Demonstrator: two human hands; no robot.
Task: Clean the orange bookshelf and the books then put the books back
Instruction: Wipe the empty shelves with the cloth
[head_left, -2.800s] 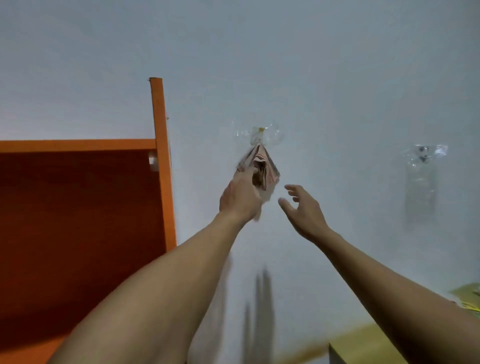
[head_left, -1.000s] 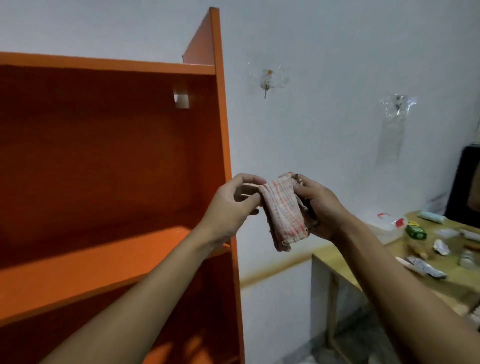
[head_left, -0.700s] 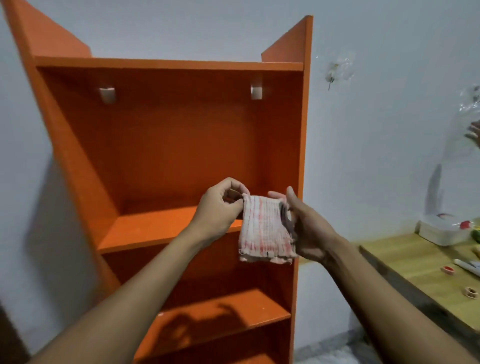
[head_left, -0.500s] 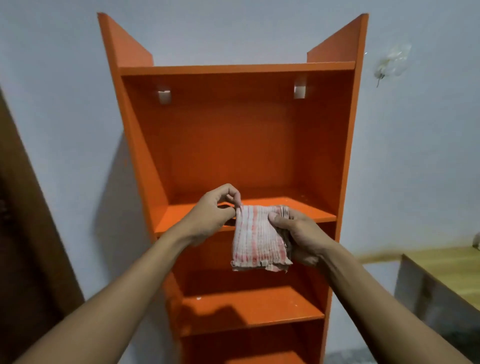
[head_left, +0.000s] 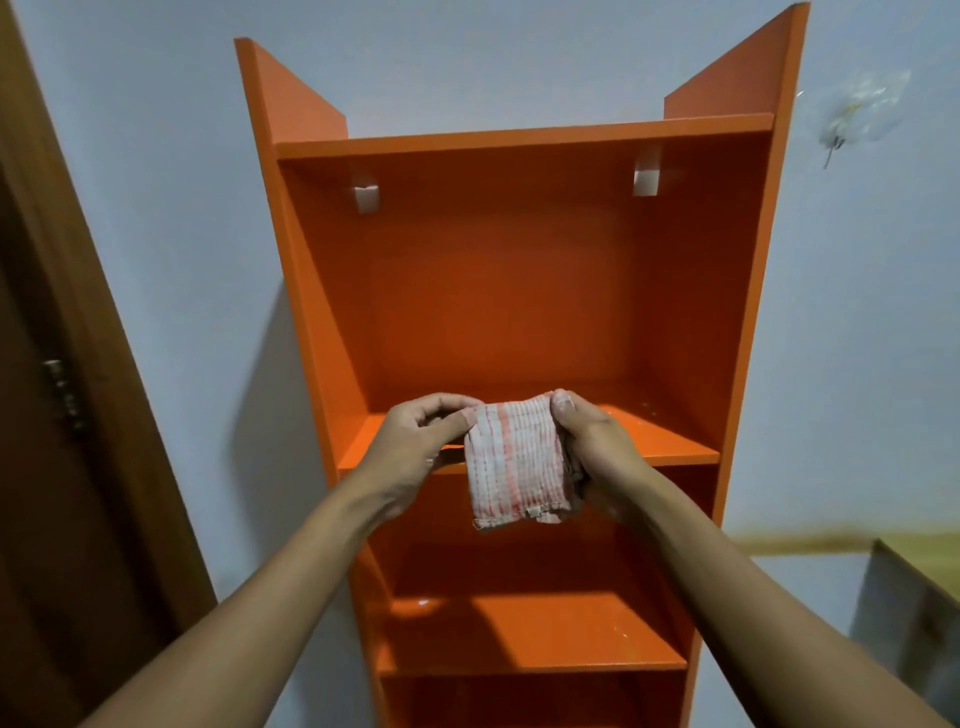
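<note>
Head view: orange bookshelf (head_left: 524, 291) upright, visible shelves bare, seemingly flecked with dust. Folded cloth (head_left: 514, 462) pinched between left hand (head_left: 415, 447) and right hand (head_left: 597, 447). Wiping, book cleaning, reshelving outstanding; books unseen.

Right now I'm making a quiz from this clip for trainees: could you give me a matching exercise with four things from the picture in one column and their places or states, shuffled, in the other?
Things:
1. cloth
2. bookshelf
3. wooden door
4. wall hook

Places or states:
A. stuck to the wall right of the shelf, nothing hanging on it
B. folded, held between the left hand and the right hand
C. at the left edge of the view
D. orange, no books on its visible shelves

Pairs: 1-B, 2-D, 3-C, 4-A
</note>
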